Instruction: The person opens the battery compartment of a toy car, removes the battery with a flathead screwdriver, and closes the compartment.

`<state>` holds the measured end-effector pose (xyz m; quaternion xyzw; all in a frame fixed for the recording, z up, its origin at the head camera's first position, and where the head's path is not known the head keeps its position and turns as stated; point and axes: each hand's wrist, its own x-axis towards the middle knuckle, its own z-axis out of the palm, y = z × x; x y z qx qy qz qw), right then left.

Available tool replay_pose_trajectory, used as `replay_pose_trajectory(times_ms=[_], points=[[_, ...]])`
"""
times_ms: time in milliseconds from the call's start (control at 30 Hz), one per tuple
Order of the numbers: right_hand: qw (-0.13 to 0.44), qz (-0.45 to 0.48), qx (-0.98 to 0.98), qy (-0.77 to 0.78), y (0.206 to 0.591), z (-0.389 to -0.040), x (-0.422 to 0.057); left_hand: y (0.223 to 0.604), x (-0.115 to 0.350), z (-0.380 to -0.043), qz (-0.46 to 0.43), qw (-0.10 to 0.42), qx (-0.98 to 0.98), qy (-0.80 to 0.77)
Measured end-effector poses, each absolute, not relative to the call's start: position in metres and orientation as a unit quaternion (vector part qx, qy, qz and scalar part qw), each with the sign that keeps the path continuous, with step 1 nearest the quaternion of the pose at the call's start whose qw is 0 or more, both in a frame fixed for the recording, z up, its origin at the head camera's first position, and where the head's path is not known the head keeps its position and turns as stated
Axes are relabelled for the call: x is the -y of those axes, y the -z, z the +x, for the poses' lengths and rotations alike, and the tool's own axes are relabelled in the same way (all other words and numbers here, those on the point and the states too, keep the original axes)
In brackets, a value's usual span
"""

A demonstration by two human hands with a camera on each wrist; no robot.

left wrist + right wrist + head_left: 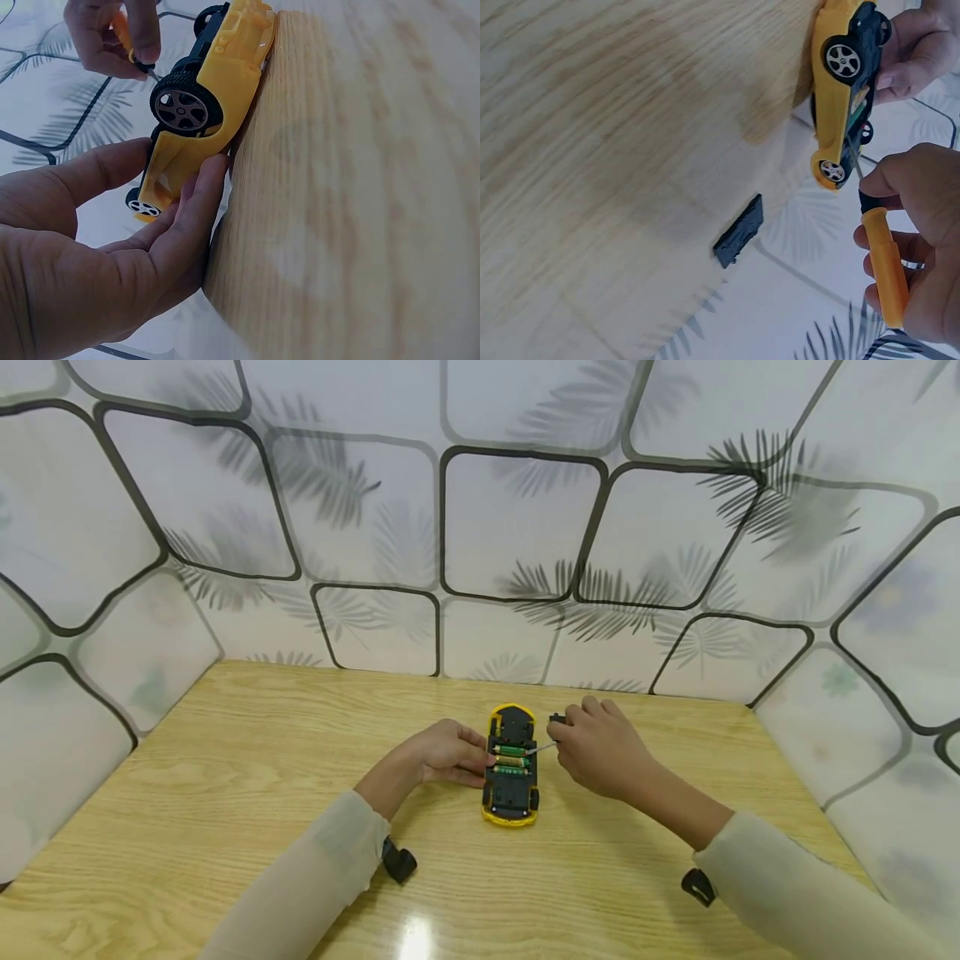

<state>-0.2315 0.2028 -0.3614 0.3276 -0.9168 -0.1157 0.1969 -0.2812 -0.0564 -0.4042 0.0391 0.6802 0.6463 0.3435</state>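
Toy car [513, 795] at lower centre has battery cover [739, 231] off, batteries [512, 762] seated; left hand [448, 753] grips it, right hand [602, 750] grips screwdriver [885, 259].

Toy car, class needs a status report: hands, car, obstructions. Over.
Left hand grips upturned toy car. Right hand holds screwdriver, tip by the batteries. Black panel lies apart, not blocking.
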Motion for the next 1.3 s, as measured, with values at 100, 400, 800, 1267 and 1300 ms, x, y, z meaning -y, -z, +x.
replay_pose_trajectory(times_ms=[100, 400, 800, 1267, 1300], points=[[0.193, 0.321, 0.916, 0.142, 0.357, -0.230, -0.197, 0.404, 0.056, -0.281, 0.040, 0.346, -0.678, -0.647], [0.158, 0.305, 0.922, 0.179, 0.345, -0.234, -0.182, 0.406, 0.056, -0.282, 0.041, 0.348, -0.678, -0.646], [0.025, 0.255, 0.945, 0.203, 0.326, -0.241, -0.158, 0.406, 0.057, -0.283, 0.049, 0.353, -0.676, -0.645], [0.113, 0.295, 0.937, 0.148, 0.342, -0.239, -0.181, 0.407, 0.059, -0.284, 0.047, 0.360, -0.672, -0.645], [0.125, 0.300, 0.936, 0.136, 0.344, -0.239, -0.183, 0.407, 0.059, -0.284, 0.045, 0.359, -0.672, -0.646]])
